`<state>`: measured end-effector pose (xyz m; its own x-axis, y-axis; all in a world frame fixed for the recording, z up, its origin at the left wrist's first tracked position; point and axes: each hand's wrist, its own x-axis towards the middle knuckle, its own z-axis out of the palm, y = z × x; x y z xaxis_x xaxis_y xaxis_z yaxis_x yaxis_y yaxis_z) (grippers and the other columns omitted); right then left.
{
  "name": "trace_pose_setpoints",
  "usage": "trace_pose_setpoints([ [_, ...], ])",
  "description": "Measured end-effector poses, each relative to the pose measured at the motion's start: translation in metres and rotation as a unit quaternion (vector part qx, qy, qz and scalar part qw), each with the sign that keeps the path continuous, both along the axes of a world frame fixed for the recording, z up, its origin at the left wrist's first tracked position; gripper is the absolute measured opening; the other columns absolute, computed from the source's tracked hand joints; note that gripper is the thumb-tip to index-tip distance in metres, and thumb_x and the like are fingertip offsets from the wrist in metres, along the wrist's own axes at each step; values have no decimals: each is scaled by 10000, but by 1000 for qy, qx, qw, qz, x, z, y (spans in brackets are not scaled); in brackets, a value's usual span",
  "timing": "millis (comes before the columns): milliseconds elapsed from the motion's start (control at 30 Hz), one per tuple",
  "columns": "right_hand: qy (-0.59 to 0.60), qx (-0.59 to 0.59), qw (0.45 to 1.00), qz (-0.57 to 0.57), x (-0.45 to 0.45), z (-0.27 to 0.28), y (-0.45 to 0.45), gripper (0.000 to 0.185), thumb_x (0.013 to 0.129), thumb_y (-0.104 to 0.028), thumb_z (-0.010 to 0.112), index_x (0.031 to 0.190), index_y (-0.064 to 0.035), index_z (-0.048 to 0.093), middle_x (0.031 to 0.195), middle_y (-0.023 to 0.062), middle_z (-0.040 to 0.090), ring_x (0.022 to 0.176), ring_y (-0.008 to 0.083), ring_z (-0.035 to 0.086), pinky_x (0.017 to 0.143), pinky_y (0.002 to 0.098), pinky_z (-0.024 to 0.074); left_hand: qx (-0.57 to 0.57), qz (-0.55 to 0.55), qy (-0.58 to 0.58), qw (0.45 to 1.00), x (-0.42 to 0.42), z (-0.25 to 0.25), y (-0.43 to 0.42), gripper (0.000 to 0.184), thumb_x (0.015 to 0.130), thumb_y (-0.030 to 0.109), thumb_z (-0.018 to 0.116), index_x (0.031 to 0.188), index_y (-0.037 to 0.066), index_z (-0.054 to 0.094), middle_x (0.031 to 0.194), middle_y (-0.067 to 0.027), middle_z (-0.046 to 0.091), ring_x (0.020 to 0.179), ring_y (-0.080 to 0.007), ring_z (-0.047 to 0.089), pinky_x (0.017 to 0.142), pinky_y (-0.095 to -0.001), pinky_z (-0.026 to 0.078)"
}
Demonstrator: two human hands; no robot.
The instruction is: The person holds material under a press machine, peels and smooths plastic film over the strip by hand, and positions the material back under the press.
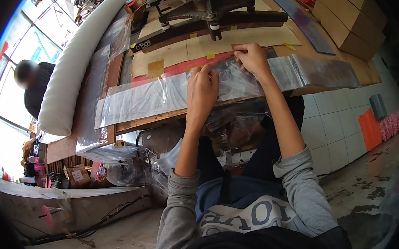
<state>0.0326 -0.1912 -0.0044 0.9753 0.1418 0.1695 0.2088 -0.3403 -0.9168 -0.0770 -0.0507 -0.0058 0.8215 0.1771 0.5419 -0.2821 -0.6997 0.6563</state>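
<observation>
My left hand (202, 91) is over the front edge of the workbench, its fingers curled and pinching clear plastic film (236, 79). Farther forward and to the right, my right hand (252, 61) has thumb and fingertips closed on the same film, which looks thin and wrinkled between the two hands. Beneath them, a long strip of clear plastic sheeting (141, 97) lies along the bench edge. Just beyond my fingers runs a red strip (180, 67) with pieces of yellow tape. The exact edge held in each pinch is too small to make out.
A dark metal press (211, 16) with a long bar stands across the bench ahead. At left lies a large white foam roll (86, 61); a person (36, 83) is behind it. Cardboard boxes (350, 24) are at the far right. Loose plastic hangs under the bench.
</observation>
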Motion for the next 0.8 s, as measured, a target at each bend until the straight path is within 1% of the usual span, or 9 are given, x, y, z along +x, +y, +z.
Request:
trace_pose_setpoints([
  [167, 4, 11, 1000, -1, 1, -1, 2, 261, 840, -102, 630, 1044, 56, 670, 721, 166, 684, 519, 176, 649, 496, 289, 511, -6, 2, -15, 1000, 6, -7, 5, 228, 848, 68, 600, 1046, -38, 639, 831, -211, 612, 761, -346, 613, 712, -417, 475],
  [267, -4, 13, 1000, -1, 1, -1, 3, 245, 840, -130, 635, 1003, 46, 687, 714, 169, 682, 515, 179, 648, 497, 290, 510, -1, 11, -21, 1000, 8, -9, 7, 227, 847, 60, 593, 1043, -45, 637, 823, -211, 615, 761, -349, 611, 711, -421, 474],
  [467, -26, -19, 999, 4, 5, -6, 4, 238, 835, -162, 641, 954, 35, 700, 682, 175, 673, 515, 212, 657, 547, 323, 526, 20, 28, -43, 998, 7, -8, 6, 224, 848, 51, 573, 1037, -51, 637, 823, -210, 614, 763, -351, 608, 705, -428, 471],
  [600, -38, -22, 999, 4, 5, -8, 4, 235, 834, -175, 641, 945, 22, 706, 663, 175, 668, 511, 217, 658, 568, 325, 528, 35, 41, -66, 996, 8, -10, 6, 228, 848, 61, 575, 1037, -46, 640, 829, -207, 615, 755, -349, 609, 692, -427, 471],
  [700, -47, -29, 998, 2, 5, -9, 5, 233, 834, -187, 643, 928, 15, 712, 658, 175, 668, 511, 216, 659, 568, 323, 527, 45, 67, -70, 994, 9, -12, 3, 226, 848, 73, 576, 1030, -40, 647, 820, -198, 617, 745, -347, 610, 684, -428, 473],
  [800, -40, -20, 999, -2, 1, -6, 5, 231, 833, -195, 646, 904, 13, 717, 648, 171, 665, 511, 214, 659, 566, 322, 523, 25, 78, -53, 995, 8, -10, 1, 219, 847, 83, 578, 1014, -38, 654, 820, -194, 622, 740, -337, 616, 683, -422, 477],
])
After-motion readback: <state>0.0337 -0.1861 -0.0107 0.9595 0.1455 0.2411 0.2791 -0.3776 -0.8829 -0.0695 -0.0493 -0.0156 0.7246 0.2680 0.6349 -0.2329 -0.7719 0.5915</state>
